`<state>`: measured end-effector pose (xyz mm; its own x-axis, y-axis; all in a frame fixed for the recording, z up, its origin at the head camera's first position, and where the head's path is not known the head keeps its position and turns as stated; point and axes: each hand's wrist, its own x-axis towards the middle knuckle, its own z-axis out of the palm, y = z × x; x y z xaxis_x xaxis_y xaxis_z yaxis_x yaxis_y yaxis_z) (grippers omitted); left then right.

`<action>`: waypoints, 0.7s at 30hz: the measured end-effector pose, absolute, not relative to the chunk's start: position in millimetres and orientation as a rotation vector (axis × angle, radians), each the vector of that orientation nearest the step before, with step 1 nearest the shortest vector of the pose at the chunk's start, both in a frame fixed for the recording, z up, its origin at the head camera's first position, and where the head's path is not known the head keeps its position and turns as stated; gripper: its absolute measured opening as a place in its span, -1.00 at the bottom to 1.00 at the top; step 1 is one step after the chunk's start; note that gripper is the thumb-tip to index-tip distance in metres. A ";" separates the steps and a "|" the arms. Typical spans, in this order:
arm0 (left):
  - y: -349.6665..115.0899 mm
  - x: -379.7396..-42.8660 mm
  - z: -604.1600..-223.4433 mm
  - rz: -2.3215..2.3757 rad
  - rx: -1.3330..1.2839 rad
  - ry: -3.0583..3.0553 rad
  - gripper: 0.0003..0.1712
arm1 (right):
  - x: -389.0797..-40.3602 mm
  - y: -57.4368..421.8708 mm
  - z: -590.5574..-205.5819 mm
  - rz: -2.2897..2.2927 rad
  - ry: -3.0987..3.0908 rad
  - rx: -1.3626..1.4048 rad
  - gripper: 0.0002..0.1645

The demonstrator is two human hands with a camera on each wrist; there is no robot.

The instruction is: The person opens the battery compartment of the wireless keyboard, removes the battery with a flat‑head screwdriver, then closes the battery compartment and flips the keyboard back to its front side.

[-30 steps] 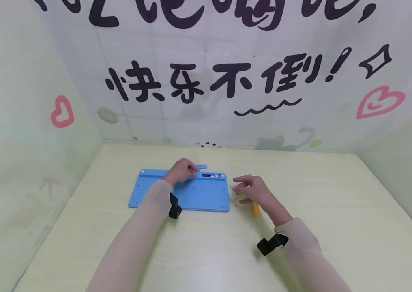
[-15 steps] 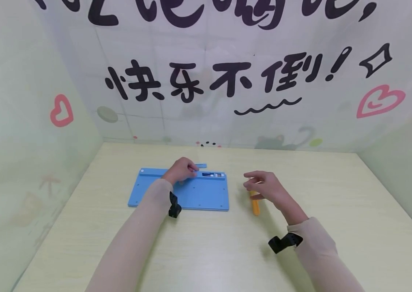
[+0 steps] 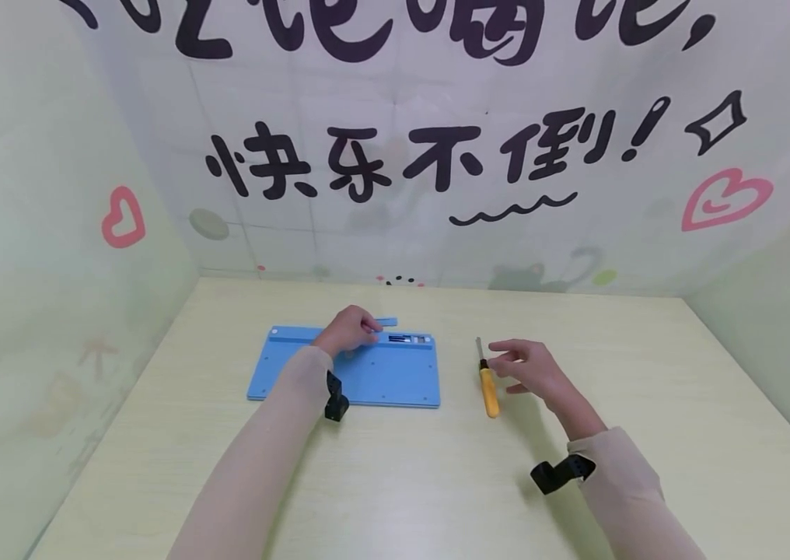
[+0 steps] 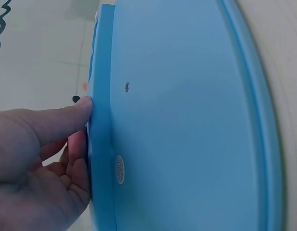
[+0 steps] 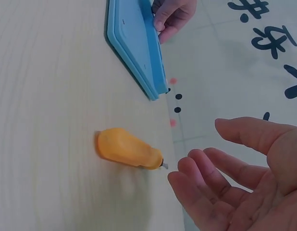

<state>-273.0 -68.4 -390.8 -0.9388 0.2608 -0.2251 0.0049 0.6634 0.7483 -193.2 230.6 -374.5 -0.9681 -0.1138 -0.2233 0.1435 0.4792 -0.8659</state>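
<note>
A blue keyboard (image 3: 388, 381) lies underside up on the table, screw holes showing. My left hand (image 3: 351, 329) holds its thick rear edge; in the left wrist view the thumb (image 4: 67, 118) lies against that edge, with the other fingers curled beside it. Right of the left hand, an uncovered battery slot (image 3: 400, 338) shows dark contents. A small blue cover (image 3: 386, 321) lies just behind the keyboard, partly hidden by the hand. To the right, a screwdriver (image 3: 489, 393) with a yellow handle rests on the table. My right hand (image 3: 531, 368) hovers beside its shaft, fingers loosely bent and holding nothing.
The pale wooden table (image 3: 395, 482) meets a printed cloth wall (image 3: 381, 241) behind the keyboard, with more cloth on both sides. Each wrist wears a black camera mount, one on the left sleeve (image 3: 269, 459) and one on the right sleeve (image 3: 622, 482).
My right hand has moved right, away from the keyboard's right end and past the screwdriver, which now shows in full. The left hand has stayed at the keyboard's rear edge.
</note>
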 end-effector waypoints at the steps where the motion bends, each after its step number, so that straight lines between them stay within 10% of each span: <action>1: -68.3 -273.1 -390.7 1.155 0.210 2.566 -0.76 | -193.1 231.5 -376.5 -1.479 2.480 0.043 -0.45; 21: -71.3 -275.4 -394.0 1.164 0.236 2.537 -0.73 | -191.4 230.6 -418.6 -1.446 2.539 0.287 -0.39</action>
<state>-275.4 -71.3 -394.0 -0.9288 0.2870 -0.2345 0.0095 0.6510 0.7591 -191.4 230.6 -418.6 -0.9599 0.0668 -0.2723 0.2683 0.5011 -0.8227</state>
